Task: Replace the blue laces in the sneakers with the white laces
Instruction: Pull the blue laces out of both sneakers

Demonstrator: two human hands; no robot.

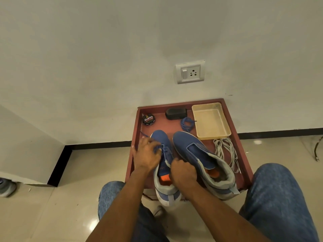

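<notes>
Two blue sneakers stand on a small reddish table [243, 154], toes toward the wall. The left sneaker [161, 142] still carries a blue lace [163, 151]; my left hand [147, 154] pinches that lace over the eyelets, and a loose end trails off to the left. My right hand [182, 172] grips the left sneaker's tongue and collar. The right sneaker [194, 151] has no lace. A removed blue lace [187, 123] lies coiled behind it. The white laces [226, 151] lie bunched on the table at the right.
A cream plastic tray [225, 126] sits at the table's back right. A black shoe-polish tin [148, 119] and a black brush [175, 113] stand along the back edge. My knees in jeans flank the table. A wall socket [190, 72] is above.
</notes>
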